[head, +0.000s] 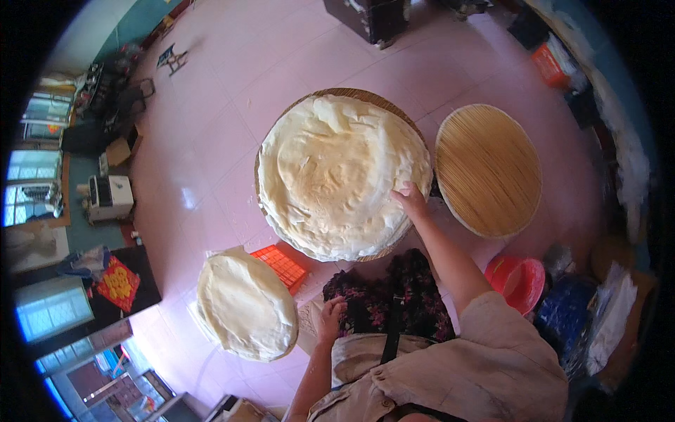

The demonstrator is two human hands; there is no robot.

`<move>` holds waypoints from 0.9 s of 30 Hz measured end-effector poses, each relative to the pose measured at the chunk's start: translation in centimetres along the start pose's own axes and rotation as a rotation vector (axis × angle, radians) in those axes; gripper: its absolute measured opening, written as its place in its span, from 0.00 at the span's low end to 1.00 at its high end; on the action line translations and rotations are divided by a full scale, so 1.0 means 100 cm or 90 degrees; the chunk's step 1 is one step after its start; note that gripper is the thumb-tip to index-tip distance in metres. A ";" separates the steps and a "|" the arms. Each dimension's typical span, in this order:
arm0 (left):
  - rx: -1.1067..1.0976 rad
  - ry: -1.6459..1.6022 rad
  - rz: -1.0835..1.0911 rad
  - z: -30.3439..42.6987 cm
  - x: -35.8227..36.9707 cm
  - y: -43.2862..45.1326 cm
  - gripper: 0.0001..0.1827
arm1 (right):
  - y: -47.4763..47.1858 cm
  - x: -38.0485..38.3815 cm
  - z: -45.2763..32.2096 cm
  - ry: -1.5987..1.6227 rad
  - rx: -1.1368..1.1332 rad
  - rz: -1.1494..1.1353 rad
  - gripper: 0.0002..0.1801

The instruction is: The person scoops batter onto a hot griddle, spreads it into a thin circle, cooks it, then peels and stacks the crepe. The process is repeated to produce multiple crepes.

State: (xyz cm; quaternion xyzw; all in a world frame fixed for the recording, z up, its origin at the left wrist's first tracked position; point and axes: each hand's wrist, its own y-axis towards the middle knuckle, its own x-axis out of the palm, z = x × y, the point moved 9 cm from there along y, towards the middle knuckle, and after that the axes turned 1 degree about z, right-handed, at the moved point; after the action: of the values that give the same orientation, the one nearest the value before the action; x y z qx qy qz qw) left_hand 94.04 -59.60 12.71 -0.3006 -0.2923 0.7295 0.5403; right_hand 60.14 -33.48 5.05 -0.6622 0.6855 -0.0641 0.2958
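Observation:
Before me a wide heap of thin, pale, wrinkled sheets (pixel 332 169), possibly dough, covers a round woven tray (pixel 369 96). My right hand (pixel 412 200) touches the right edge of this heap, thumb and a finger spread; whether it pinches a sheet does not show. By my lap is my left hand (pixel 329 315), raised off the heap with its fingers partly bent. Left of it, a smaller round stack of similar pale sheets (pixel 245 306) stands near an orange plastic crate (pixel 282 266). To the right of the heap is a bare oval-looking bamboo tray (pixel 489 171).
A red plastic basin (pixel 517 285) and a blue plastic-wrapped bundle (pixel 564 311) stand at my right. Across the pink tiled floor (pixel 211 105) are a small folding stool (pixel 171 59) and a dark cabinet (pixel 369 18). A white appliance (pixel 109 198) is by the left wall.

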 end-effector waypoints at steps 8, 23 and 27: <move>0.005 0.031 -0.003 0.027 0.032 0.013 0.16 | 0.070 0.035 0.044 0.126 0.014 0.301 0.30; -0.093 -0.358 -0.087 0.083 0.001 0.136 0.34 | -0.034 0.057 -0.191 0.446 -0.134 0.113 0.08; -0.073 -0.796 -0.070 0.132 -0.006 0.162 0.44 | -0.052 0.039 -0.251 0.473 -0.154 0.097 0.09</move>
State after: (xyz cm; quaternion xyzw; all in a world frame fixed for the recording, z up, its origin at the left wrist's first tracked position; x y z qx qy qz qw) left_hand 74.31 -65.49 9.21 0.1695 -0.6064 0.7220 0.2870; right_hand 52.61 -45.40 26.79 -0.5711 0.7956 -0.1962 -0.0484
